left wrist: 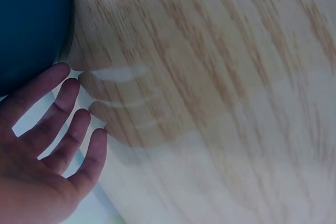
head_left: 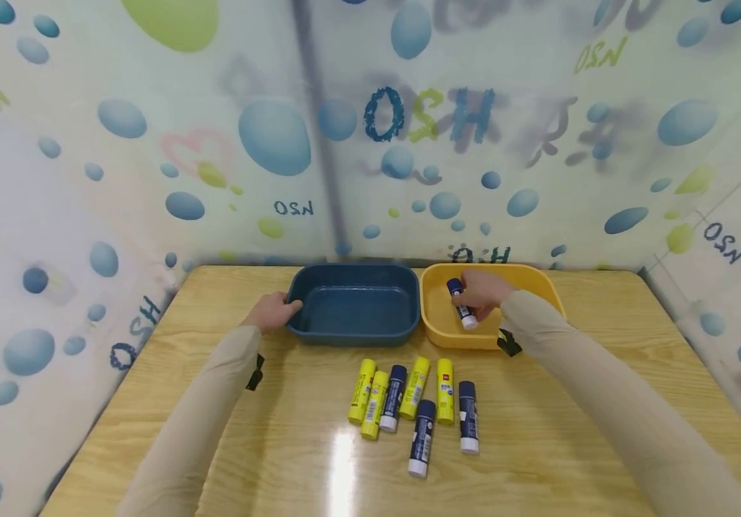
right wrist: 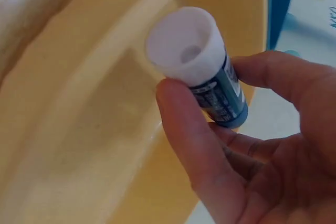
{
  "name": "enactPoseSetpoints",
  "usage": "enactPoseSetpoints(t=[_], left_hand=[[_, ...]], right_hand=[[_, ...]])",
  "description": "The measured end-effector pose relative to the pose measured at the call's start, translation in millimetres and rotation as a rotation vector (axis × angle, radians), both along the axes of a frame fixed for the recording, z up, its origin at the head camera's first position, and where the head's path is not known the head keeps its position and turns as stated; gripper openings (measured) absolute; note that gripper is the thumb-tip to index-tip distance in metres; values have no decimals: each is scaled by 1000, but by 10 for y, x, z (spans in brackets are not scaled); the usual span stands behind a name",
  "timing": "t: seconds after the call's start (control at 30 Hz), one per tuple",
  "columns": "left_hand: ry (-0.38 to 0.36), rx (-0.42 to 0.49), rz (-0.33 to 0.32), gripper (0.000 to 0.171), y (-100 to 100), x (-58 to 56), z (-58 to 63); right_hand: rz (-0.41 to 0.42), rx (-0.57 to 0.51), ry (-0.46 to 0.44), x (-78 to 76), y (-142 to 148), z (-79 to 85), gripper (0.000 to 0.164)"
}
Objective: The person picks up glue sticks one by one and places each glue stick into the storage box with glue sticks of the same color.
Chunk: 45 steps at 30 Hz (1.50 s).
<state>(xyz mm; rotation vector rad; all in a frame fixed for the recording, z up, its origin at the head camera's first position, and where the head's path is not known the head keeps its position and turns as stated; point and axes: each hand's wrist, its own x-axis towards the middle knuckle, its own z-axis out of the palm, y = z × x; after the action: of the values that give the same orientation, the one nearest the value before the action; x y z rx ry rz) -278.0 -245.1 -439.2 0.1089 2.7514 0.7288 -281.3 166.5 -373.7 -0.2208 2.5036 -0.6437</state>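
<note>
My right hand (head_left: 483, 291) pinches a navy glue stick (head_left: 462, 304) between thumb and fingers, over the yellow bin (head_left: 431, 330). In the right wrist view the glue stick (right wrist: 218, 93) is tilted, its hollow white base (right wrist: 181, 45) towards the camera and the bin's wall behind it. My left hand (head_left: 271, 311) is at the left end of the dark blue bin (head_left: 354, 339), thumb at the rim. In the left wrist view that hand (left wrist: 47, 156) has its fingers spread and nearly straight beside the blue wall (left wrist: 31, 30); its thumb is hidden.
In front of the bins, several yellow glue sticks (head_left: 444, 391) and three navy ones (head_left: 422, 438) lie on the wooden table (head_left: 280, 445). The two bins stand side by side at the table's back edge, against a patterned curtain (head_left: 370, 179).
</note>
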Motion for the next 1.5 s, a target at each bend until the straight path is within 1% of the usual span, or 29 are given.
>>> enactPoseSetpoints(t=[0.17,0.27,0.4,0.5,0.63,0.73,0.87,1.03,1.2,1.3,1.5], left_hand=[[-3,5,15,37,29,24,77],[2,2,19,36,33,36,95],[16,-9,10,41,22,28,87],[19,-17,7,43,17,15,69],[27,-35,6,41,22,-14,28],[30,-42,5,40,34,-39,-12],[34,-39,5,43,47,-54,-39],[37,-41,6,47,35,-46,-51],[39,-44,8,46,15,-35,-73],[33,-45,11,46,11,-27,-74],[27,-56,7,45,17,-19,-46]], right_hand=[[34,95,-45,-141,-99,-9,35],[47,147,-59,-218,-140,-19,29],[50,161,-89,-311,-174,-53,25],[40,152,-118,-369,-188,-91,24],[36,148,-125,-422,-207,-131,25],[42,146,-127,-445,-222,-156,28],[36,137,-153,-461,-250,-209,34],[13,103,-203,-429,-332,-243,42],[13,64,-215,-368,-416,-202,34],[25,72,-195,-352,-450,-174,29],[-3,58,-173,-367,-475,-168,31]])
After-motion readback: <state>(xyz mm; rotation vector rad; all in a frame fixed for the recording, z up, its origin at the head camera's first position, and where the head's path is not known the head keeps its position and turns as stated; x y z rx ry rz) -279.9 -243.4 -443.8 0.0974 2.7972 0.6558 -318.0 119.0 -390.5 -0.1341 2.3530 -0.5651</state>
